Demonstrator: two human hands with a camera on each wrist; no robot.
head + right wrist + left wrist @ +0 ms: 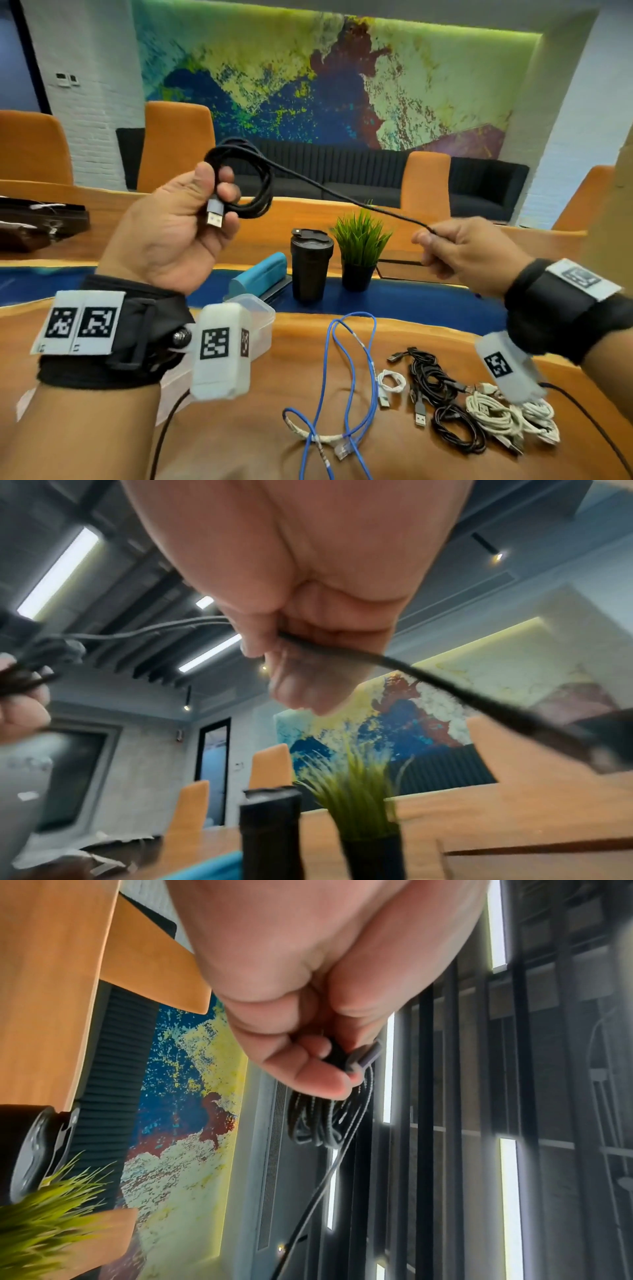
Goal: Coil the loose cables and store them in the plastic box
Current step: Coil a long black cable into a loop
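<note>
My left hand is raised over the table and grips a coil of black braided cable with its grey USB plug sticking out of the fist. One taut strand runs from the coil right and down to my right hand, which pinches it near its end. In the left wrist view the black cable hangs in loops below the curled fingers. In the right wrist view the strand of black cable passes under the fingers. The clear plastic box sits on the table, mostly hidden behind my left wrist.
On the wooden table lie a loose blue network cable, a small white cable, black cables and bundled white cables. Behind them stand a black tumbler, a potted green plant and a teal case. Orange chairs line the far side.
</note>
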